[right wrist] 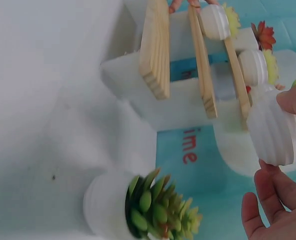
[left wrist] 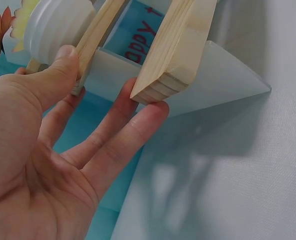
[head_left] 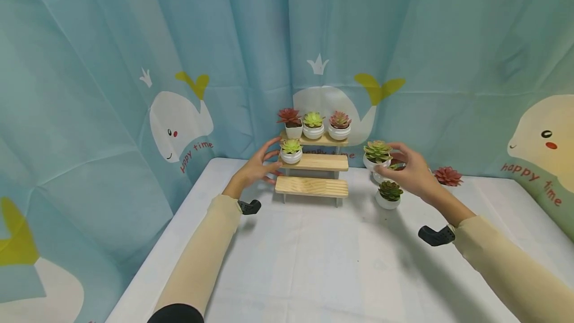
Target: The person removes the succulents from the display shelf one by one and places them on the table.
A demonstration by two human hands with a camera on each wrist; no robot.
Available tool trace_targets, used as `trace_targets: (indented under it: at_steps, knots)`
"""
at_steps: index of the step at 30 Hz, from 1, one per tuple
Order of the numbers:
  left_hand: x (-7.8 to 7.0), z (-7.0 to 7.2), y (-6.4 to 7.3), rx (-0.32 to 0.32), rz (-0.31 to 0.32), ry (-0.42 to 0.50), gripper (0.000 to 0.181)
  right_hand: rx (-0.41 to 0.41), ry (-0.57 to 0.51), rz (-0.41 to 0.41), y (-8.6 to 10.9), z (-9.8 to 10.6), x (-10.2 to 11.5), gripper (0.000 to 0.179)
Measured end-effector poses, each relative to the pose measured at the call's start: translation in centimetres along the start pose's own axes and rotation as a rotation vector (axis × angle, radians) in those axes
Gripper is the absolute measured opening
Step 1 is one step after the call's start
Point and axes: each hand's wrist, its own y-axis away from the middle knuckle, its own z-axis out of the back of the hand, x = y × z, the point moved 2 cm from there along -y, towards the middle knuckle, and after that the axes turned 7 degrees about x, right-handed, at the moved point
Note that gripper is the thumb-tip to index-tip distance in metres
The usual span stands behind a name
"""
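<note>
A three-tier wooden shelf stand (head_left: 311, 186) stands at the back of the table. My left hand (head_left: 255, 166) touches its left side, with the thumb at the middle tier's end and extended fingertips against the bottom tier's end in the left wrist view. On the middle tier's left end sits a yellow-green potted succulent (head_left: 291, 151). My right hand (head_left: 410, 171) pinches a green succulent in a white pot (head_left: 376, 153), held up to the right of the stand; the right wrist view shows the white ribbed pot (right wrist: 275, 130) between thumb and fingers.
On the top tier stand a dark red succulent (head_left: 290, 121), a yellow-green one (head_left: 313, 124) and a pink one (head_left: 339, 124). Below my right hand is a dark green succulent (head_left: 388, 193). Another red succulent (head_left: 447, 177) stands farther right. A whale-print curtain (head_left: 251, 54) hangs behind.
</note>
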Motion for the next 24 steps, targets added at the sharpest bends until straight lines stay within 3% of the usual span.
trace_targets:
  at_steps: [14,24]
  knots:
    - [-0.1,-0.2,0.0,-0.018,0.024,0.016,0.079,-0.066,-0.008,-0.059,2.9,2.3,-2.5,0.076]
    - [-0.1,-0.1,0.0,-0.015,0.024,0.002,0.079,-0.133,-0.022,-0.032,4.5,3.3,-5.0,0.07]
